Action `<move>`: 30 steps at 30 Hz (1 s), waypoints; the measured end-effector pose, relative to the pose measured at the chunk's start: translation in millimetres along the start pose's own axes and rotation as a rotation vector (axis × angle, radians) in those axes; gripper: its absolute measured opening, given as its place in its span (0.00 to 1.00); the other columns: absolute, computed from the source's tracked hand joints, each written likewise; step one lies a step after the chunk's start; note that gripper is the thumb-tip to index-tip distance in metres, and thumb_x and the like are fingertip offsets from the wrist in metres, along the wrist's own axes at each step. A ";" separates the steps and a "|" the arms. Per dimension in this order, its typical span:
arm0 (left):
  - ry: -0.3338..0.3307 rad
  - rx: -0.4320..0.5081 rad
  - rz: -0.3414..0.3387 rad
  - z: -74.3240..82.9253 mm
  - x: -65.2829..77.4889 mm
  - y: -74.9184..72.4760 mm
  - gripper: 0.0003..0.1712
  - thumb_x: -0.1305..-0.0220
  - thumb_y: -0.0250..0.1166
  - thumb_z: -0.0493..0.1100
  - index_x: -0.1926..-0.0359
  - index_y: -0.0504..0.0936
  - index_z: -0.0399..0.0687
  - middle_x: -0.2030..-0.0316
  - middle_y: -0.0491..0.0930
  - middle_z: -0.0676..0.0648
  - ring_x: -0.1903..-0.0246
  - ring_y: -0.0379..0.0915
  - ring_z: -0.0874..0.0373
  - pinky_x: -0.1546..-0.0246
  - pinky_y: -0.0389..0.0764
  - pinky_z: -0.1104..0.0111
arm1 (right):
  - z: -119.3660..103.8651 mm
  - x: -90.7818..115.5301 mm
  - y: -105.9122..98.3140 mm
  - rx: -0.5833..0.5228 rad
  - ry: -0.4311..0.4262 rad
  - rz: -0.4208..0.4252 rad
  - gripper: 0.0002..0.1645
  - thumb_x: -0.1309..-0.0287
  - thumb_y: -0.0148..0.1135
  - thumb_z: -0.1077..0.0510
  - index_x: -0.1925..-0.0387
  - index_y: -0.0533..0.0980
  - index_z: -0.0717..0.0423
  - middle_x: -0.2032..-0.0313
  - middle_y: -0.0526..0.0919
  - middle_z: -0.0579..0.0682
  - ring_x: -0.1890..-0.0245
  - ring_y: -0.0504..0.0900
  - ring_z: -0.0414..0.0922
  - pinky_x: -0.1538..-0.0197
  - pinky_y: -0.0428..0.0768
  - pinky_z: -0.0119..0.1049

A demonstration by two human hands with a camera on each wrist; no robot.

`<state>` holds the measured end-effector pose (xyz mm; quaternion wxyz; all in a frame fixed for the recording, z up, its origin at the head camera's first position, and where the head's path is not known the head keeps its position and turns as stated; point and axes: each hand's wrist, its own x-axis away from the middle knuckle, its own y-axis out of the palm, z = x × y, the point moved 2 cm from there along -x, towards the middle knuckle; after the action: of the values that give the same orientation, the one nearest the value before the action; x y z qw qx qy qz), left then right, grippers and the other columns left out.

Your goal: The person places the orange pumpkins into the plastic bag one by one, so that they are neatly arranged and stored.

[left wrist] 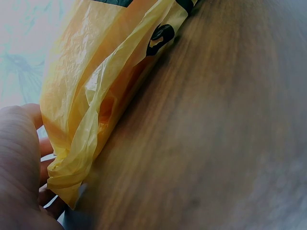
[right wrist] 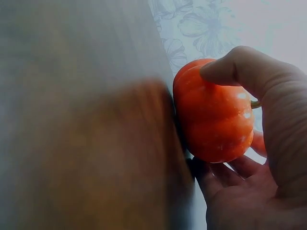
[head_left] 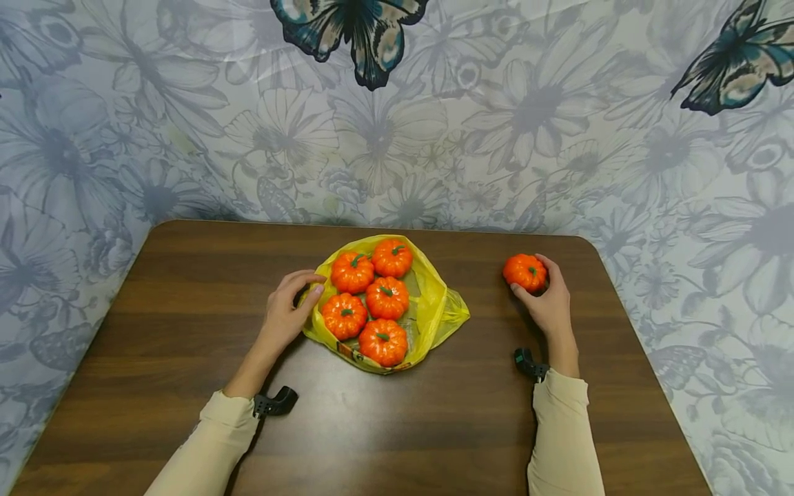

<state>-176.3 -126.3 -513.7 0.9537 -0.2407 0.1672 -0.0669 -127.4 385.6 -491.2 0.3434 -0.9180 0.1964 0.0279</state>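
Observation:
A yellow plastic bag [head_left: 428,303] lies with its mouth spread wide on the table, several small orange pumpkins [head_left: 387,297] with green stems inside it. My left hand [head_left: 290,306] holds the bag's left rim between thumb and fingers. In the left wrist view, the fingers reach behind the crumpled bag edge [left wrist: 79,143] and are partly hidden by it. Off to the right, my right hand [head_left: 548,296] grips a single orange pumpkin [head_left: 525,272]. The right wrist view shows the thumb on one side of this pumpkin [right wrist: 216,115] and the other fingers round its opposite side.
The brown wooden table [head_left: 397,441] has rounded far corners and stands against a wall [head_left: 533,124] with a flower and butterfly pattern. Each wrist wears a black camera mount, the left one [head_left: 276,401] and the right one [head_left: 530,365]. The bag's loose end [head_left: 455,317] trails rightward.

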 end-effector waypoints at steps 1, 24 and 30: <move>-0.002 0.001 -0.002 -0.2 0.3 0.2 0.14 0.24 0.66 0.45 0.44 0.86 0.45 0.37 0.79 0.37 0.33 0.72 0.41 0.30 0.69 0.41 | 0.7 2.4 -0.7 -0.002 -0.003 -0.001 0.48 0.43 0.77 0.57 0.24 0.66 0.55 0.28 0.72 0.60 0.29 0.71 0.59 0.24 0.65 0.59; 0.001 0.007 0.005 2.6 0.0 -1.7 0.14 0.24 0.66 0.45 0.44 0.86 0.44 0.37 0.79 0.37 0.33 0.72 0.40 0.30 0.68 0.41 | -24.7 12.0 -1.1 -0.118 -0.037 0.001 0.47 0.42 0.80 0.57 0.24 0.69 0.45 0.29 0.75 0.50 0.29 0.74 0.47 0.26 0.73 0.49; -0.002 0.008 0.002 3.6 0.9 -1.7 0.14 0.24 0.66 0.45 0.44 0.86 0.43 0.38 0.80 0.37 0.33 0.72 0.40 0.30 0.69 0.41 | -38.6 15.7 7.6 -0.134 -0.070 -0.042 0.47 0.42 0.79 0.58 0.24 0.68 0.47 0.28 0.75 0.52 0.28 0.73 0.50 0.26 0.72 0.49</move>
<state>-174.2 -126.3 -510.1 0.9550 -0.2366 0.1662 -0.0666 -119.0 350.3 -469.4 0.2884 -0.9413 0.1625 0.0660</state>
